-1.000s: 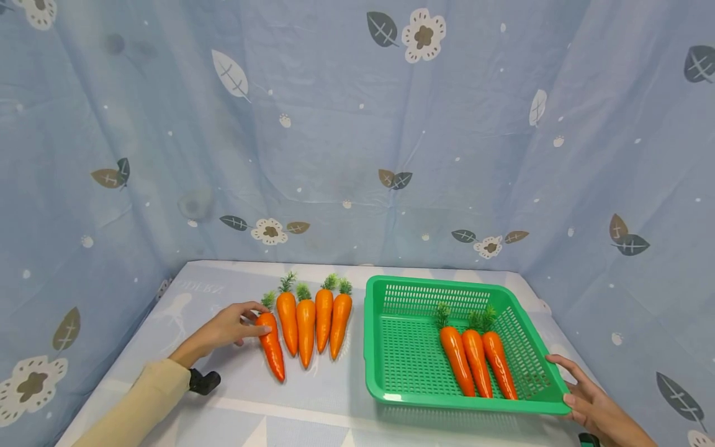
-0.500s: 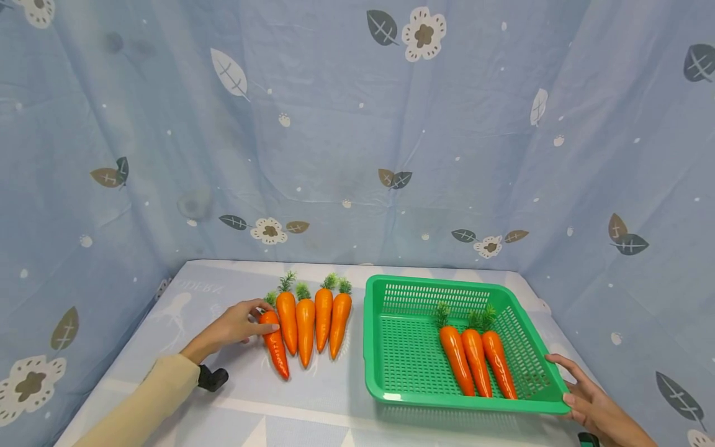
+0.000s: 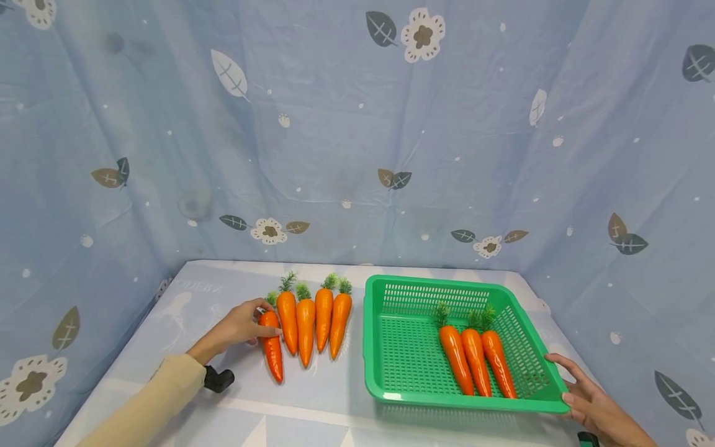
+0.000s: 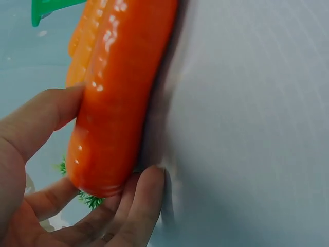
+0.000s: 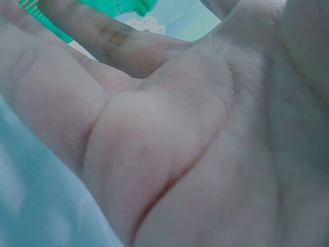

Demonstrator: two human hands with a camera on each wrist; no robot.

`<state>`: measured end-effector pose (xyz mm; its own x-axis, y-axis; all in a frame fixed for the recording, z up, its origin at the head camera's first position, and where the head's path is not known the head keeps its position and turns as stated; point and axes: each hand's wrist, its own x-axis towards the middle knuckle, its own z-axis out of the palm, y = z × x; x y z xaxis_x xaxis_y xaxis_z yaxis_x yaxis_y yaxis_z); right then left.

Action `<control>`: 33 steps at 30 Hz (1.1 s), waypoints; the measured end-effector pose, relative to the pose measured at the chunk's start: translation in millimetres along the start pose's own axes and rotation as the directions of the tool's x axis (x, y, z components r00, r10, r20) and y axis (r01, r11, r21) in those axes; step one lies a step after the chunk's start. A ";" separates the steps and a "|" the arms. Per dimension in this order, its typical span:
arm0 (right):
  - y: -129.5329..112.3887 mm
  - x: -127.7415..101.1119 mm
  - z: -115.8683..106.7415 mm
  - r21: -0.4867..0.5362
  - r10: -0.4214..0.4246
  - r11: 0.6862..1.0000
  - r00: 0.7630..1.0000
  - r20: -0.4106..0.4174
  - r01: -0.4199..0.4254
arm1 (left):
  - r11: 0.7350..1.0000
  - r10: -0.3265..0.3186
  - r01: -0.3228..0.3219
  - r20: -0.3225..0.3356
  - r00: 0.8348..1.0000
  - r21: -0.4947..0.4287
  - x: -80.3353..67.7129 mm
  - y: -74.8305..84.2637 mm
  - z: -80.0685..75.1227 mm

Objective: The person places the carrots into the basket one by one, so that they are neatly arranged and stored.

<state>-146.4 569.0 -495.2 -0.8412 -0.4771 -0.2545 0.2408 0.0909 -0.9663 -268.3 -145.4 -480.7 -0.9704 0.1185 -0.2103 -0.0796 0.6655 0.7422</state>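
Note:
My left hand (image 3: 246,324) grips the leafy top end of the leftmost carrot (image 3: 272,354), which lies on the table at the left of a row of several orange carrots (image 3: 314,320). In the left wrist view the thumb and fingers (image 4: 139,206) curl round that carrot (image 4: 121,92). A green plastic basket (image 3: 391,292) stands to the right with three carrots (image 3: 475,355) lying side by side in it. My right hand (image 3: 581,388) rests against the basket's near right corner, thumb on the rim, fingers fairly straight. The right wrist view shows mostly palm (image 5: 169,139) and a sliver of basket (image 5: 121,6).
Blue patterned cloth forms walls behind and on both sides of the pale table (image 3: 313,403). The basket's left wall stands close to the carrot row. A black wrist-camera mount (image 3: 218,379) sits by my left sleeve.
My left hand has slid slightly right and closed round the leftmost carrot's top; the carrot's tip has shifted a little. The right hand and basket have not moved.

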 end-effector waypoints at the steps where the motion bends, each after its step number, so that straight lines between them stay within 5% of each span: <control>1: 0.4 0.5 -0.3 0.007 -0.010 1.000 1.000 0.010 0.009 | 1.000 -0.006 0.006 0.000 1.000 -0.007 -0.7 0.5 0.4; 6: 1.3 2.1 -2.1 0.054 -0.049 0.998 0.996 0.078 0.045 | 0.997 -0.029 0.028 -0.001 1.000 -0.071 -2.8 -1.5 0.6; 19: 0.5 -0.2 3.1 -0.012 -0.007 1.000 1.000 -0.017 0.006 | 0.991 0.043 -0.050 -0.059 0.997 -0.122 -6.9 -9.0 -18.7; 33: -0.6 0.4 2.3 -0.005 -0.001 1.000 1.000 -0.008 0.001 | 0.973 0.074 -0.088 -0.073 0.995 -0.213 -8.1 -1.5 -27.8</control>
<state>-145.7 566.7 -494.6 -0.8454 -0.4697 -0.2543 0.2378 0.0953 -0.9666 -266.7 -167.8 -462.4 -0.9877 0.1131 -0.1080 -0.0408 0.4802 0.8762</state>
